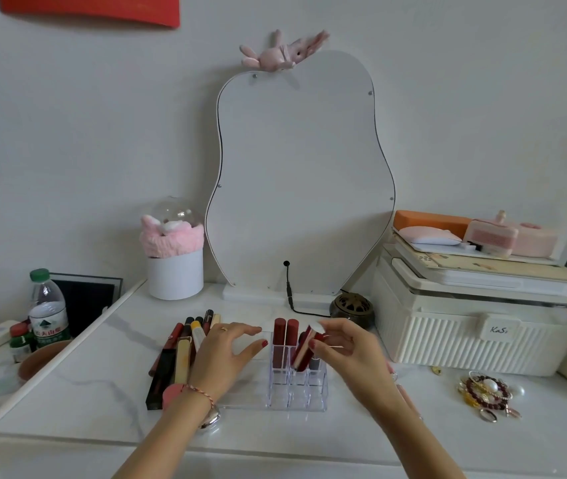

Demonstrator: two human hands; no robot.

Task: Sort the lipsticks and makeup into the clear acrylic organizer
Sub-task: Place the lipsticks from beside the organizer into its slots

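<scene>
Your right hand (pixel 340 344) pinches a dark red lipstick tube (pixel 304 349), tilted over a rear cell of the clear acrylic organizer (pixel 295 385) on the white marble counter (pixel 102 385); your left hand (pixel 226 354) lies open, steadying the organizer's left side. You appear mid-insertion: next, stand the tube upright beside the two seated red lipsticks (pixel 285 337), then draw from the loose pile of makeup sticks (pixel 185 347).

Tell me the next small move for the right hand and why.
Probably straighten the tilted red lipstick and lower it into its compartment. The right hand holds its top, its base is already inside the clear organizer, and it leans beside two upright lipsticks.
</scene>
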